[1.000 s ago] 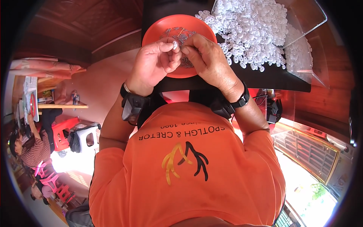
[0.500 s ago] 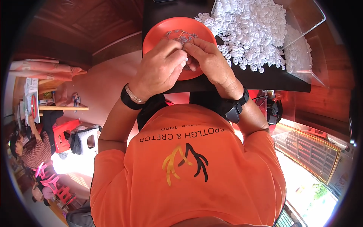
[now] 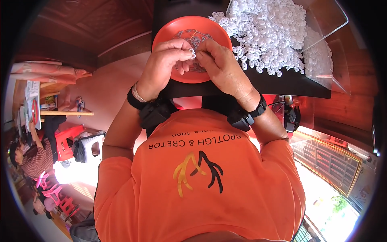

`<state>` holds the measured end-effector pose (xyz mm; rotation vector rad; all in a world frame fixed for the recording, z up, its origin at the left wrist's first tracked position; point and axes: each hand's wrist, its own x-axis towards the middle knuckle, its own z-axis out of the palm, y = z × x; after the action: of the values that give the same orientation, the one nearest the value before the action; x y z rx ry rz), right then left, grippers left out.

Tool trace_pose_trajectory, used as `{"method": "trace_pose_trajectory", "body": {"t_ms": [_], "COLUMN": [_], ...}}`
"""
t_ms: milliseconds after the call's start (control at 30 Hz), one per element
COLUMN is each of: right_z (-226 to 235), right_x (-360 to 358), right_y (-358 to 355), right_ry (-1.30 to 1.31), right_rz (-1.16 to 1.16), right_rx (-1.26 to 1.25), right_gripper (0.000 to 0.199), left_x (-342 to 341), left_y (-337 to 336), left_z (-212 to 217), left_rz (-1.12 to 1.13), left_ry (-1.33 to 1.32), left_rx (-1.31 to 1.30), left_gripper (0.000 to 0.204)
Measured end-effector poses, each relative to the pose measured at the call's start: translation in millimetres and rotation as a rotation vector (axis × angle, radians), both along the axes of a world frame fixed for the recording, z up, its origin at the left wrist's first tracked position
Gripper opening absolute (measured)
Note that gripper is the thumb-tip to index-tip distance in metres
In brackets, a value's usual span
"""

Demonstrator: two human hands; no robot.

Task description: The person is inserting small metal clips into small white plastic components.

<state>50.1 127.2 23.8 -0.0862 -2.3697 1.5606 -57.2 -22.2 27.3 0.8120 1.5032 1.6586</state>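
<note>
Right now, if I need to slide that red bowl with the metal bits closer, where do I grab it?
Take the red bowl by its bare left rim, coming from the left. Both hands, left and right, cover the near edge pinching a small white piece, and the white plastic pieces crowd the right rim. The thin flared lip probably suits a thumb-over pinch.
</note>
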Motion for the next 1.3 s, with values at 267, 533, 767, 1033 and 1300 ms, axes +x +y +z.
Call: {"method": "trace_pose_trajectory", "body": {"t_ms": [267, 533, 767, 1033, 1300], "right_z": [-0.7, -6.1, 5.9, 6.0, 20.2], "right_x": [-1.1, -1.2, 2.4, 2.8, 2.7], "right_y": [5.3, 17.0, 16.2, 13.7, -3.6], "right_ry": [0.129, -0.010, 0.000, -0.015, 0.005], "right_rz": [-0.045, 0.021, -0.120, -0.033, 0.041], "right_rx": [0.171, -0.120, 0.126, -0.277, -0.232], "right_gripper": [0.009, 0.017, 0.015, 0.008, 0.007], "left_x": [-14.9, -14.6, -7.0, 9.9, 22.4], "left_y": [-4.6, -1.1, 6.6, 0.7, -4.0], "left_z": [-6.8, 2.9, 4.2, 10.0, 6.9], "left_rz": [-0.078, 0.017, 0.185, 0.171, 0.147], "left_ry": [-0.440, -0.214, 0.853, 0.112, 0.018], "left_rx": [0.082, 0.001, -0.197, 0.003, 0.059], "left_gripper": [0.014, 0.014, 0.013, 0.019, 0.019]}}
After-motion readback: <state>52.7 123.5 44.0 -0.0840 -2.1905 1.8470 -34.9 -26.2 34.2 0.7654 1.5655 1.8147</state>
